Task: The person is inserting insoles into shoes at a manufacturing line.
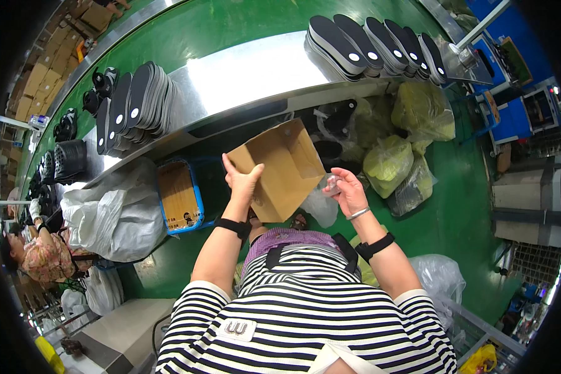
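Note:
My left hand grips the left side of an open brown cardboard box, thumb over the rim and fingers along the outside. The box is tilted and its bare inner walls show. At its right edge my right hand pinches a crumpled clear plastic bag between thumb and fingers. The bag hangs down beside the box, partly hidden behind it.
A long metal bench runs across ahead, with stacks of black insoles on it. Beneath it lie yellowish plastic-wrapped bundles. To the left are a blue-framed stool, a white sack and another person.

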A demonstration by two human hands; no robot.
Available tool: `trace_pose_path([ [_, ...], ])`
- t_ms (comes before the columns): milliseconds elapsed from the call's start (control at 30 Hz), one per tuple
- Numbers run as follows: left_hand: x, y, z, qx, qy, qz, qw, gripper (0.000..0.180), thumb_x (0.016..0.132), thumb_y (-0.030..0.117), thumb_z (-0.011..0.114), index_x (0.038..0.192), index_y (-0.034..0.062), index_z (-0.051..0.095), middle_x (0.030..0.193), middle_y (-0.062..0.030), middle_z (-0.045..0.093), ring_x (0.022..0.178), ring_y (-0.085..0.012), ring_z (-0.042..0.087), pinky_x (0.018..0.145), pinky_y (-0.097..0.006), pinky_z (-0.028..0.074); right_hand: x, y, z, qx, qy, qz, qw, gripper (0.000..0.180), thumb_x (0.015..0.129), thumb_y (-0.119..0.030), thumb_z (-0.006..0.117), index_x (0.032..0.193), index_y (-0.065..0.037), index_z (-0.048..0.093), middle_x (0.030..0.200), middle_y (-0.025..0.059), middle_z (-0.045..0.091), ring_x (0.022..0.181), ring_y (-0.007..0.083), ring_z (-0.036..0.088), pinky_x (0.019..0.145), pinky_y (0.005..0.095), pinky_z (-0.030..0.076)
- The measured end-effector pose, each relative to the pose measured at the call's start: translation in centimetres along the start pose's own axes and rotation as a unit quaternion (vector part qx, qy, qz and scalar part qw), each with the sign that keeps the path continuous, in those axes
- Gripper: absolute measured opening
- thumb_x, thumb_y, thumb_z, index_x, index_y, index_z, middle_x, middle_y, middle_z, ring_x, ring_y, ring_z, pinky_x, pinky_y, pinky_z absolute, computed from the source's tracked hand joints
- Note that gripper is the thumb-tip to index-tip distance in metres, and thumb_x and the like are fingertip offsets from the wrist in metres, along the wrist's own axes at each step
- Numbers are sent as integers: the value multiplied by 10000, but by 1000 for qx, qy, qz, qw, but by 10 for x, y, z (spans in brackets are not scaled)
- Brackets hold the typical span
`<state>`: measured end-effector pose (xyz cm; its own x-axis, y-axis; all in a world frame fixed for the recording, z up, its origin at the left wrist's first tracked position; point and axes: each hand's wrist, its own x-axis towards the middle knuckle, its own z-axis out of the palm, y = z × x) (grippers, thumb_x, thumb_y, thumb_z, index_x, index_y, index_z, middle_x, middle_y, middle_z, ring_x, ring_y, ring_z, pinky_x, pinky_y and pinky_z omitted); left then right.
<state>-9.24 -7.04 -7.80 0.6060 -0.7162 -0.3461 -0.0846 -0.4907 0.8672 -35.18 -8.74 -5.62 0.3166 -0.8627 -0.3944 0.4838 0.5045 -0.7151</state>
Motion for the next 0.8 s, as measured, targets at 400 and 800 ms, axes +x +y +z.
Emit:
trace_pose_path([
  [400, -7, -48, -84, -292, -28, -126, 948, 882, 639, 394, 660, 1325, 196, 143, 1226, -109, 369, 1061, -260, 431, 736, -406, 435, -19, -30, -3, 36, -28, -23, 999, 281, 786, -19, 448, 1065, -25, 479, 858, 88, 543, 774, 219, 556, 813, 463, 439],
  [800, -86, -69, -269, -489, 62, -55, 868, 762, 610, 524, 607, 1168, 44, 409, 1027, -124, 528, 914, -241, 528, 793, -379, 448, -26, -30, -9, -4, -60, 5, 998, 335, 753, -32, 514, 1076, -111, 479, 816, 27, 519, 717, 175, 524, 787, 510, 439],
])
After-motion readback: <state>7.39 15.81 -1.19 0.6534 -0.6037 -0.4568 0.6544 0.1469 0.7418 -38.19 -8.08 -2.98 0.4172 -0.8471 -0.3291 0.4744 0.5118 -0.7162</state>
